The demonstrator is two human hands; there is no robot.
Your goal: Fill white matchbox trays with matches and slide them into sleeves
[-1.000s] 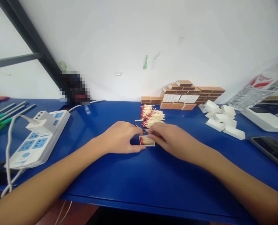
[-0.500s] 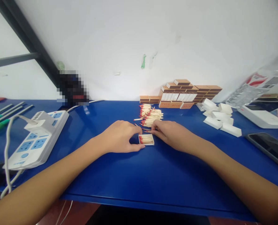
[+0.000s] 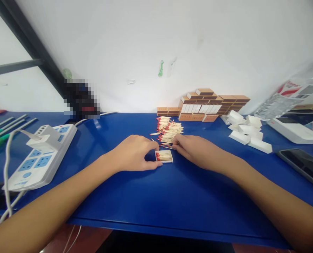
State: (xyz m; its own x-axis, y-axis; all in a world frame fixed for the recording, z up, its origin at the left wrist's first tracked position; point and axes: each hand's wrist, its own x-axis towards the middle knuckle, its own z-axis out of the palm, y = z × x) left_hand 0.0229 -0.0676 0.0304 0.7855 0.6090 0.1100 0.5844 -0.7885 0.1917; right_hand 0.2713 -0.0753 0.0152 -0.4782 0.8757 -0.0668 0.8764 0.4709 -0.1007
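A small white matchbox tray (image 3: pixel 172 160) with red-tipped matches in it lies on the blue table. My left hand (image 3: pixel 135 153) grips its left end, thumb on the near side and fingers at the far side. Just beyond the tray's right end, my right hand (image 3: pixel 189 147) has thumb and forefinger pinched at a few loose matches (image 3: pixel 168 147); the fingertips partly hide them. Behind both hands lies a heap of matches (image 3: pixel 171 132), most of their red heads toward the left.
Matchboxes (image 3: pixel 200 108) are stacked against the wall. White empty trays (image 3: pixel 247 130) lie piled at the right, near a phone (image 3: pixel 304 165), a white box (image 3: pixel 295 130) and a tilted plastic bottle (image 3: pixel 280 95). A power strip (image 3: pixel 44 160) with cables occupies the left.
My right hand has shifted slightly to the right, away from the tray, and its fingertips sit by the loose matches. My left hand stays on the tray.
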